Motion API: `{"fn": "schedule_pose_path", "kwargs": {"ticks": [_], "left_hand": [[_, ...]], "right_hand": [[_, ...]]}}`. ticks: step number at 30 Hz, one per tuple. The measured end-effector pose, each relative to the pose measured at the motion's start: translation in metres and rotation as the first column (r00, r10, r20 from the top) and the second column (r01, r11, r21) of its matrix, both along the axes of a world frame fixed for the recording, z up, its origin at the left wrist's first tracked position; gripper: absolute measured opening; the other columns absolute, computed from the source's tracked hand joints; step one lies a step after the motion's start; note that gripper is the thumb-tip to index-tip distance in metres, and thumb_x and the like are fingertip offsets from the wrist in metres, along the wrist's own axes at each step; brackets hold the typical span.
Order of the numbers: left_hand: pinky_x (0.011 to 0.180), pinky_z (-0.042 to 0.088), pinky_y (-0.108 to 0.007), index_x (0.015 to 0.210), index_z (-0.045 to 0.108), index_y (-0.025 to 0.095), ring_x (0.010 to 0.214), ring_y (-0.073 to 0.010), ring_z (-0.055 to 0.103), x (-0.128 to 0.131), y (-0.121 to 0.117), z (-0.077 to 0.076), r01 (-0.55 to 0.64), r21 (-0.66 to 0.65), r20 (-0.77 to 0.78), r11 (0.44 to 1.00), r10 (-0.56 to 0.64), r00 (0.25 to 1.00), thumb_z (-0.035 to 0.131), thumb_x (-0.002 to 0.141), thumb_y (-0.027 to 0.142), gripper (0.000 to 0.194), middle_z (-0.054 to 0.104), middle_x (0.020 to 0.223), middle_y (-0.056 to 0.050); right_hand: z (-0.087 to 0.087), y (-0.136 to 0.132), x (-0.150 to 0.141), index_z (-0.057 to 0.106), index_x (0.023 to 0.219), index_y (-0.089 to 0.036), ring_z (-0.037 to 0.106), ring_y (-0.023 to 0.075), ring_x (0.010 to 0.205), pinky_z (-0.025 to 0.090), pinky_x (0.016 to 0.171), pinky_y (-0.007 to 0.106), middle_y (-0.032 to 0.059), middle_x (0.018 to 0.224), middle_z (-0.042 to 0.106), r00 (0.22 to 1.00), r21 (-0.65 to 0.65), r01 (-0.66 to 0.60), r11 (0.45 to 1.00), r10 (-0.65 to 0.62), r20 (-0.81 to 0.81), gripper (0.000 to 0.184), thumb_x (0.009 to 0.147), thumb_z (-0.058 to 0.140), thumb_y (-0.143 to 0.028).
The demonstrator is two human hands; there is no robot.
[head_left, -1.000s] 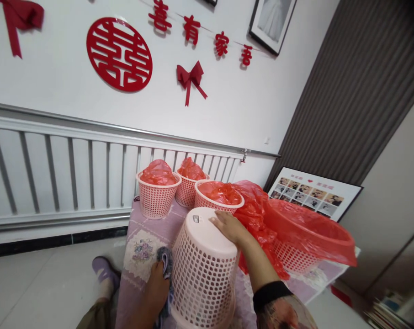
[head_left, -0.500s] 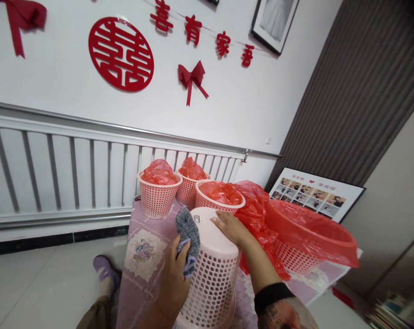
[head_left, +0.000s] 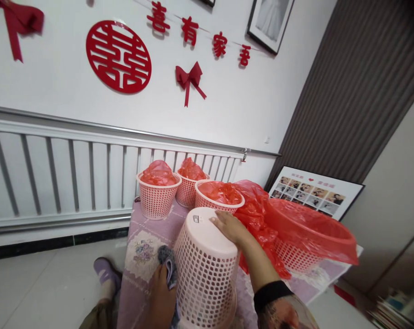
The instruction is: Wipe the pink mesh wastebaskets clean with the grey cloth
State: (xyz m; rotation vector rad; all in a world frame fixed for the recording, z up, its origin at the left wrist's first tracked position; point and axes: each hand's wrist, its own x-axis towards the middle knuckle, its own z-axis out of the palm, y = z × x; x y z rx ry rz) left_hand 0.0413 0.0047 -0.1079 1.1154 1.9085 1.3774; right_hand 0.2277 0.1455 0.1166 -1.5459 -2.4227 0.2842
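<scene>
A pale pink plastic lattice basket (head_left: 203, 269) stands upside down on the purple-covered table (head_left: 141, 249), tilted slightly. My right hand (head_left: 229, 227) lies flat on its upturned base, fingers stretched out. My left hand (head_left: 162, 297) grips a grey cloth (head_left: 168, 265) and presses it against the lower left side of the basket.
Three pink baskets lined with red plastic bags (head_left: 158, 187) stand at the table's far end. A larger basket with a red bag (head_left: 306, 237) sits at the right. A white radiator (head_left: 63, 173) runs along the wall. A framed photo collage (head_left: 316, 194) leans at the right. My foot in a purple slipper (head_left: 104, 269) is on the floor.
My left hand, which had lifted the grey cloth up to the basket's top edge, has drawn it back down the left side. My right hand has stayed on the base.
</scene>
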Motion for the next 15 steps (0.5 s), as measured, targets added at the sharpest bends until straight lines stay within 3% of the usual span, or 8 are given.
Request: {"fn": "schedule_pose_path", "kwargs": {"ticks": [3,6,8,11,13,15], "left_hand": [[0.121,0.028,-0.044,0.143,0.04,0.009,0.144,-0.0295,0.037,0.017,-0.008,0.033,-0.001,0.15,-0.029,0.989,0.005,1.0,0.053,0.071,0.009,0.073,0.04,0.154,-0.02],[0.122,0.026,-0.047,0.141,0.044,0.018,0.146,-0.0285,0.034,0.034,-0.016,0.062,0.028,0.386,-0.102,0.922,0.013,0.995,0.052,0.071,0.007,0.071,0.04,0.154,-0.014],[0.122,0.027,-0.049,0.137,0.05,0.022,0.145,-0.0284,0.035,0.041,-0.017,0.07,0.081,0.478,-0.18,0.874,0.007,0.984,0.051,0.072,0.006,0.067,0.041,0.153,-0.012],[0.12,0.029,-0.051,0.134,0.053,0.023,0.144,-0.0297,0.037,0.039,-0.011,0.06,0.091,0.501,-0.219,0.86,0.024,0.976,0.052,0.076,0.01,0.06,0.042,0.151,-0.013],[0.121,0.028,-0.05,0.135,0.052,0.02,0.145,-0.0298,0.035,0.03,-0.005,0.043,0.058,0.439,-0.189,0.897,0.028,0.982,0.053,0.078,0.015,0.057,0.04,0.153,-0.015],[0.122,0.026,-0.047,0.137,0.049,0.016,0.146,-0.0293,0.033,0.016,-0.001,0.022,0.05,0.292,-0.154,0.955,-0.005,0.988,0.055,0.078,0.021,0.06,0.037,0.156,-0.016]], "right_hand": [[-0.001,0.001,0.0,0.046,0.146,-0.006,0.033,0.0333,0.145,0.024,0.12,0.046,0.0177,0.155,0.042,1.0,-0.001,-0.003,1.0,0.003,0.005,0.069,0.097,0.041,-0.055],[0.0,0.0,0.001,0.045,0.147,-0.006,0.032,0.0332,0.146,0.024,0.12,0.046,0.0176,0.155,0.041,1.0,-0.005,-0.006,1.0,0.006,0.015,0.07,0.097,0.039,-0.055],[0.0,0.0,0.001,0.045,0.147,-0.005,0.032,0.0328,0.146,0.024,0.12,0.046,0.018,0.155,0.041,1.0,-0.007,-0.015,1.0,0.015,0.024,0.071,0.098,0.039,-0.056],[0.0,0.0,0.002,0.045,0.147,-0.006,0.032,0.0329,0.146,0.024,0.12,0.046,0.0181,0.155,0.041,0.999,-0.003,-0.021,1.0,0.021,0.03,0.072,0.097,0.038,-0.057],[-0.001,0.0,0.002,0.045,0.147,-0.007,0.033,0.033,0.146,0.025,0.12,0.046,0.0177,0.155,0.041,0.999,0.002,-0.02,1.0,0.02,0.03,0.071,0.097,0.039,-0.056],[-0.001,0.0,0.001,0.046,0.147,-0.008,0.032,0.0333,0.146,0.025,0.119,0.047,0.0173,0.155,0.041,0.999,0.007,-0.024,1.0,0.023,0.028,0.069,0.097,0.039,-0.056]]}}
